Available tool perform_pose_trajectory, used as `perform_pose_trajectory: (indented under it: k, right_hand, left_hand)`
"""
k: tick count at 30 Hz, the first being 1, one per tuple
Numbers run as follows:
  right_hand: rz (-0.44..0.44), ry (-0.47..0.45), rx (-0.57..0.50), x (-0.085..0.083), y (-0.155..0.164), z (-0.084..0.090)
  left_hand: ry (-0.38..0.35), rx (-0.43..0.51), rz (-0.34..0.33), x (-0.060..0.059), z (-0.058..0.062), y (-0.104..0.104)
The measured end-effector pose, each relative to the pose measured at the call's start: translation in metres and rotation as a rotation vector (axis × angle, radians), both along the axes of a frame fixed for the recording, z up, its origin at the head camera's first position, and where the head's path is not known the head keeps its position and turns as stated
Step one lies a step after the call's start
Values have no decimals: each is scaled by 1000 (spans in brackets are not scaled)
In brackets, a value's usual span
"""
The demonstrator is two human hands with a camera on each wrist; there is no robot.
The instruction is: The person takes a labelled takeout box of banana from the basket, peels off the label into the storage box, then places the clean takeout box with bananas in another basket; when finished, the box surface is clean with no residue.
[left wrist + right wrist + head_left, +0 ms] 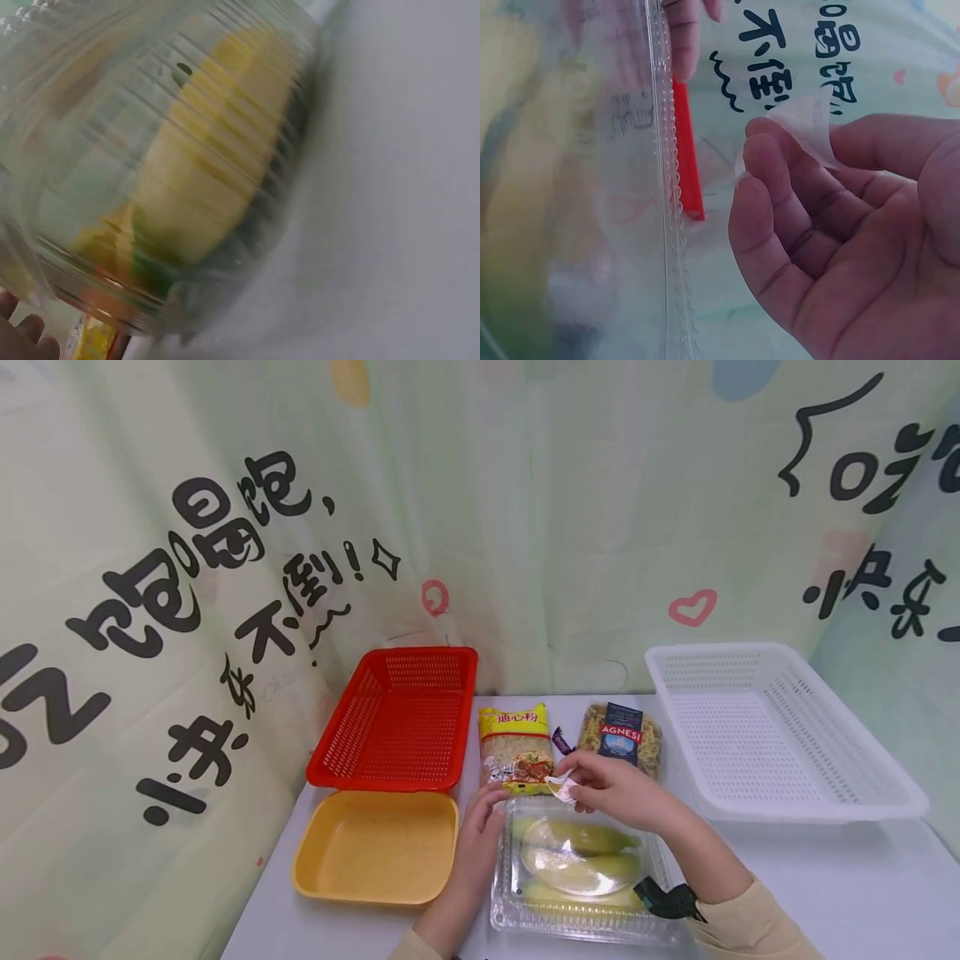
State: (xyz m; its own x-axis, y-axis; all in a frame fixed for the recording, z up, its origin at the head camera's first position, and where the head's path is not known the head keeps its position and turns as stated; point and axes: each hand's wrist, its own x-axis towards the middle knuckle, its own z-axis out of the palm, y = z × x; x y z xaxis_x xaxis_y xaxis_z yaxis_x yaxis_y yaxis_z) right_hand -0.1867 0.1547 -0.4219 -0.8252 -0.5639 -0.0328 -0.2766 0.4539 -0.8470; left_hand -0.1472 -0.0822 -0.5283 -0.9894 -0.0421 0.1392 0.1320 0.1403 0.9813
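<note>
A clear plastic clamshell box (581,868) with yellow-green bananas (581,839) inside lies on the white table in front of me. My left hand (480,827) rests against the box's far left corner, fingers on its rim. My right hand (600,781) hovers over the box's far edge and pinches a small clear sticker (562,788) between thumb and fingers; the right wrist view shows that sticker (806,124) held at the fingertips (761,150) next to the box lid (592,180). The left wrist view is filled by the ribbed box wall (165,172) with yellow fruit behind it.
A red basket (397,718) and a yellow tray (375,847) sit at the left. A large white basket (772,731) stands at the right. Two pasta bags, one yellow (516,750) and one labelled Agnesi (621,735), lie behind the box. Printed curtains surround the table.
</note>
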Motion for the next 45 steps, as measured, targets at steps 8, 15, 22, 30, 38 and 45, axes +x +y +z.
perform_pose_trajectory:
  k: [8, 15, 22, 30, 38, 45]
  right_hand:
    - [20, 8, 2, 2, -1, 3]
    - [30, 16, 30, 2, -4, 5]
    - [46, 21, 40, 3, -7, 7]
    - [35, 18, 67, 3, -8, 4]
    - [-58, -92, 55, 1, -10, 0]
    - [-58, -131, -2, -3, -10, -1]
  left_hand:
    - [42, -67, -1, -14, 30, 13]
    - [11, -86, -88, -26, 37, 25]
    - [-35, -123, -71, -25, 41, 28]
    - [-18, -112, -70, -26, 40, 30]
    - [-27, -72, -63, -25, 38, 29]
    - [-67, -43, -22, -27, 36, 30]
